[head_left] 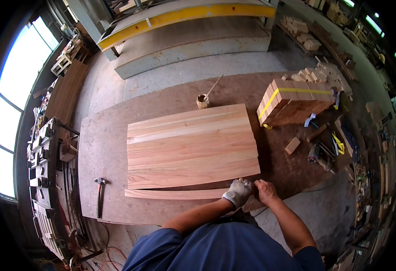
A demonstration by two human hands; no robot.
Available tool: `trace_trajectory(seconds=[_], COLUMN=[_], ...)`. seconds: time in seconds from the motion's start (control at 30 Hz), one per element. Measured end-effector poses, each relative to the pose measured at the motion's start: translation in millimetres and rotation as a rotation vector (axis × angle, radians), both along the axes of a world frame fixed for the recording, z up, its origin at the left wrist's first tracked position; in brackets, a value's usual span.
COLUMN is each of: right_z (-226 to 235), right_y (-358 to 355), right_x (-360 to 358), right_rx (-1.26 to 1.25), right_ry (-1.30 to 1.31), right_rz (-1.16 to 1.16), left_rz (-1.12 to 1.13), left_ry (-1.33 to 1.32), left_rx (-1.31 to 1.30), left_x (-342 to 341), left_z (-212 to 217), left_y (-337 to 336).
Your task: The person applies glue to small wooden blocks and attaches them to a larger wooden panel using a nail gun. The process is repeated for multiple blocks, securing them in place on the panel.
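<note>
A broad panel of light, reddish wood boards [191,140] lies on the brown worktable in front of me. Along its near edge lies a narrow wooden strip [175,194], with a thin wedge-shaped gap between the two. My left hand [238,192], in a whitish work glove, is closed at the strip's right end and covers it. Close beside it, my bare right hand [266,193] has its fingers curled together near the panel's near right corner. Whatever the fingers of either hand hold is hidden.
A pot with a stick [203,101] stands behind the panel. To the right are a yellow-strapped stack of wood blocks [293,101], a loose block [293,145] and a power tool [317,156]. A hammer [100,196] lies left. Beyond stands a yellow-edged machine [189,22].
</note>
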State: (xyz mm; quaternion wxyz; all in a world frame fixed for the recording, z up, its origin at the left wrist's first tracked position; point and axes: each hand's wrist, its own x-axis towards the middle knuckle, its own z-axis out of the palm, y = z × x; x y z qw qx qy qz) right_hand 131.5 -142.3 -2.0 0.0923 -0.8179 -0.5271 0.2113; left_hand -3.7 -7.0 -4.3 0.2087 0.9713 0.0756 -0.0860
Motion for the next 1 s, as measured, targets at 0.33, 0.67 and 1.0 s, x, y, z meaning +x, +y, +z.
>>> trace_trajectory(seconds=[0.33, 0.67, 1.0], right_z=[-3.6, -2.4, -2.3], right_y=[-0.5, 0.4, -3.5], right_x=[1.3, -1.3, -2.4], right_rx=[0.006, 0.026, 0.099], right_ry=[-0.003, -0.007, 0.021], right_rz=[0.007, 0.006, -0.027], left_rz=[-0.023, -0.004, -0.066], left_ry=[0.019, -0.033, -0.051], left_rx=[-0.001, 0.004, 0.014], left_x=[2.1, -1.2, 2.0], left_z=[11.3, -0.9, -1.3], left_y=[2.7, -0.1, -0.3])
